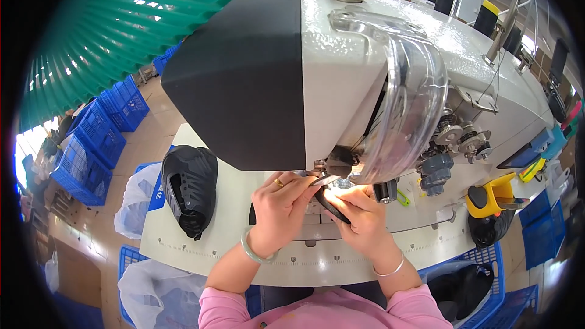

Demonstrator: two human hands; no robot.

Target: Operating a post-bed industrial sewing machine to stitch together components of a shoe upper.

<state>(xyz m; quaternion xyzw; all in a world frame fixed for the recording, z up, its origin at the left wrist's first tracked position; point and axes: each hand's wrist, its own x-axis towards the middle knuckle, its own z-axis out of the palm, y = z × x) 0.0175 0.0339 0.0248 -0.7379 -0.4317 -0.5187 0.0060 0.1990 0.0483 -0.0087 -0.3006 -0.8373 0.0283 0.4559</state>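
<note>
My left hand [279, 204] and my right hand [361, 214] are close together under the head of a white and black sewing machine [347, 49]. Between them they pinch a small dark curved piece [333, 207], possibly a shoe part, at the needle area [332, 167]. My left thumb and fingers press its upper end, where a pale edge shows. My right fingers close round its lower side. The fingers and machine head hide much of the piece. A black shoe [189, 189] lies on the table left of my left hand.
A green ribbed shade [122, 36] hangs at upper left. Blue crates [85, 167] stand on the floor left. Bagged blue baskets [131, 259] flank me below the white tabletop [244, 263]. A yellow holder [492, 196] and another black shoe [487, 228] sit right.
</note>
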